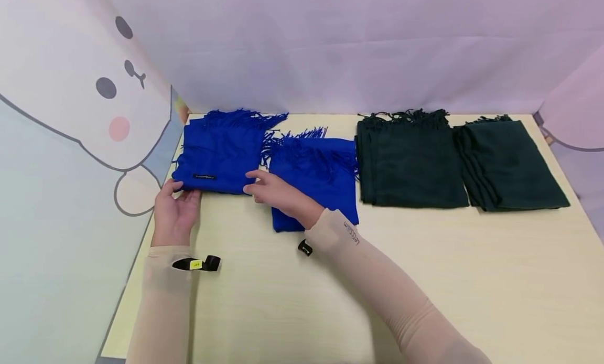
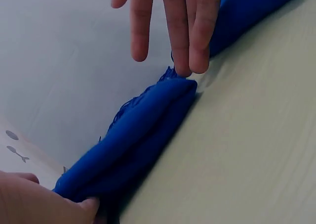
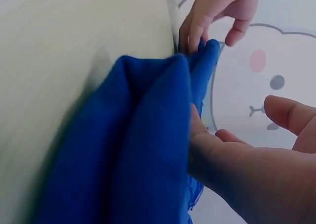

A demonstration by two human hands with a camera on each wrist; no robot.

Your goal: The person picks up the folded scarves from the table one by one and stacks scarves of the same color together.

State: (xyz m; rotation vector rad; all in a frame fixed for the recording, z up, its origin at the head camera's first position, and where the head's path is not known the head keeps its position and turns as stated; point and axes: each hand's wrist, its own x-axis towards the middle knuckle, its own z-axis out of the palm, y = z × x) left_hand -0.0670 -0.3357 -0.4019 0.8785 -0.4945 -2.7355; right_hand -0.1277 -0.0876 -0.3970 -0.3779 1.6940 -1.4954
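Observation:
A folded blue scarf [image 1: 222, 154] with a fringe along its back edge and a small black label lies at the left of the table. My left hand [image 1: 175, 215] pinches its front left corner, thumb on top and fingers beneath. At the scarf's front right corner is my right hand [image 1: 278, 195], its fingers extended and the fingertips right at the cloth. In the left wrist view those fingers [image 2: 173, 26] point down beside the scarf's folded end. A second folded blue scarf [image 1: 313, 191] lies under my right forearm, partly hidden by it.
Two folded dark green scarves, one in the middle [image 1: 415, 164] and one at the far right [image 1: 516, 164], lie side by side with fringes toward the back. A pale curtain [image 1: 354, 49] hangs behind the table, and a cartoon-printed sheet [image 1: 56, 170] borders its left edge.

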